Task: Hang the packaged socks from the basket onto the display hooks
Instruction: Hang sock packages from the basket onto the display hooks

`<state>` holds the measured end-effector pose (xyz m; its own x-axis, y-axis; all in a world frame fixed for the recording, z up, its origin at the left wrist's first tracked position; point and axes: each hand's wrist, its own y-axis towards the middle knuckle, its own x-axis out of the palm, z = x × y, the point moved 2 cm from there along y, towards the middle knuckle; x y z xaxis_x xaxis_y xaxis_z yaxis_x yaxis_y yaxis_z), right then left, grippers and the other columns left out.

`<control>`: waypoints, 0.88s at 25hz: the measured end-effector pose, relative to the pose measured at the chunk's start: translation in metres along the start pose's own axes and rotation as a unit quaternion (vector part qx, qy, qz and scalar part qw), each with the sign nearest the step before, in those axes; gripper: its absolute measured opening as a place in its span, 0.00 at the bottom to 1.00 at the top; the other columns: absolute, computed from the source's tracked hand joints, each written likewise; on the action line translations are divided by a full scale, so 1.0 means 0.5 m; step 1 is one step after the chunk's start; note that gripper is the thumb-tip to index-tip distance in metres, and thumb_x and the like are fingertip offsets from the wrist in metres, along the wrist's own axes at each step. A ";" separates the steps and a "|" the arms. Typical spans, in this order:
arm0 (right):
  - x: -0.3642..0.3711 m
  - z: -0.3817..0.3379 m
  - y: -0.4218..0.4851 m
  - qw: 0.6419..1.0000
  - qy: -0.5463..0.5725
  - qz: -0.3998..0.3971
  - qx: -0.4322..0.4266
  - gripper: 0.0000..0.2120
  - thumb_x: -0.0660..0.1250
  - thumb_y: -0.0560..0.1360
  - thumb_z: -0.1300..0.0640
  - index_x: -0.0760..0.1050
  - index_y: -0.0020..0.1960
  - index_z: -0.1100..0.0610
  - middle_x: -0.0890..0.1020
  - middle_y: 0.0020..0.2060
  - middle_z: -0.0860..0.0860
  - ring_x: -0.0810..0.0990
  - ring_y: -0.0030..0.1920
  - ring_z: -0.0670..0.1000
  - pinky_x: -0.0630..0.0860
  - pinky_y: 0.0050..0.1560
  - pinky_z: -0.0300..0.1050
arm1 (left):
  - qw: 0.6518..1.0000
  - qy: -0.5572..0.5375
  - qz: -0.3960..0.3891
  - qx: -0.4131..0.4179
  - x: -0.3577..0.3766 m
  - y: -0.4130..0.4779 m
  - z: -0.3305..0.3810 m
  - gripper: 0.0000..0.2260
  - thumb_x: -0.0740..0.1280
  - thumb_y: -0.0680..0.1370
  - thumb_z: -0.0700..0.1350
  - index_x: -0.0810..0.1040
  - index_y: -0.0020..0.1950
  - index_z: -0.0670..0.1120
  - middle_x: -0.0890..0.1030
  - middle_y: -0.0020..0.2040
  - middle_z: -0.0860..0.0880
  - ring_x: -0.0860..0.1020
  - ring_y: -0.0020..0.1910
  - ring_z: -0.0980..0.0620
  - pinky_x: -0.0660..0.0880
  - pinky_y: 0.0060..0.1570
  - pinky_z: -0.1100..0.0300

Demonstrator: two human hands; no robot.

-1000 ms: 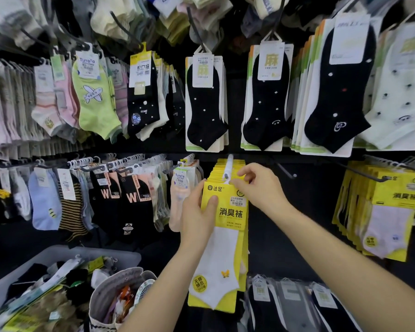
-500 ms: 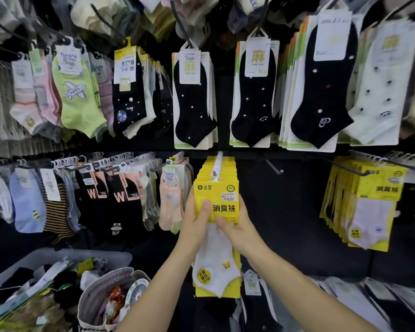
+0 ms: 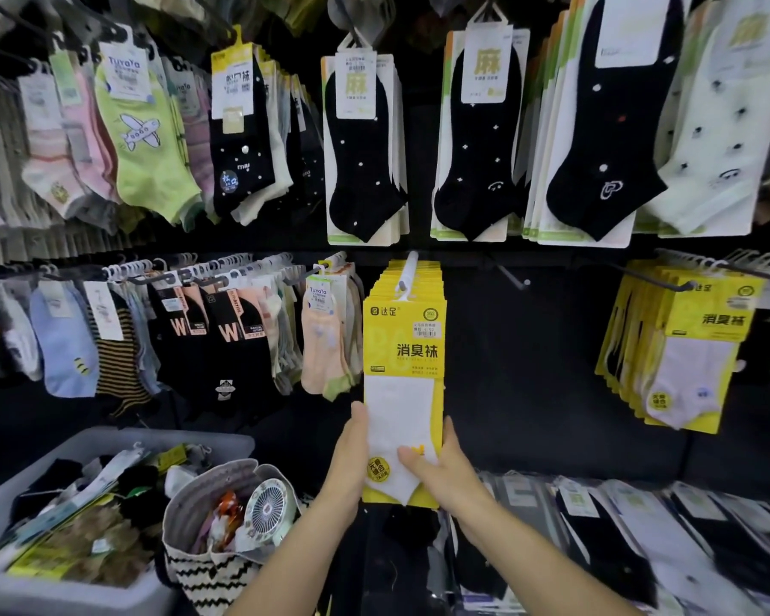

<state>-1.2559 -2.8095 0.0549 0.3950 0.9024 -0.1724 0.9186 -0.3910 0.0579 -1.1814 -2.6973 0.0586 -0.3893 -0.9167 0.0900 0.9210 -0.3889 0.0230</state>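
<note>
Packaged socks [image 3: 403,349], a white pair on a yellow card, hung at the front of a full stack on a white hook [image 3: 407,271] in the middle row of the display. The card's top edge sat on the hook and its lower end was held. The left hand [image 3: 352,455] gripped the lower left edge, thumb lying up the front, the other fingers hidden behind the card. The right hand [image 3: 436,473] pinched the lower right corner, thumb across the white sock and fingers behind.

Just right of the stack a bare black hook [image 3: 510,277] stuck out over open dark panel; further right hung more yellow packs [image 3: 685,349], well apart. Peach socks [image 3: 325,349] crowded the left edge of the stack. Black ankle socks [image 3: 365,148] hung close above the hook.

Low on the left, a grey basket [image 3: 165,433] held a jumble of socks, its near corner cut off by the frame. A striped bag [image 3: 210,571] with a small white fan [image 3: 267,509] stood against it. Flat packs [image 3: 641,526] at the lower right were blurred, their labels unreadable.
</note>
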 end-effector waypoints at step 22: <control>-0.041 -0.028 -0.017 0.995 -0.077 -0.067 0.007 0.37 0.74 0.67 0.59 0.58 0.70 0.51 0.78 0.56 0.45 0.78 0.56 0.46 0.75 0.60 0.48 | 0.999 -0.035 -0.004 -0.030 0.015 0.022 0.047 0.27 0.43 0.78 0.64 0.78 0.47 0.53 0.84 0.34 0.56 0.83 0.34 0.59 0.76 0.28 0.68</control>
<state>-1.2716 -2.8223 0.0718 0.2610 0.9085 -0.3263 0.9621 -0.2725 0.0107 -1.1737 -2.7064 0.0830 -0.3924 -0.9060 0.1586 0.9148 -0.4024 -0.0350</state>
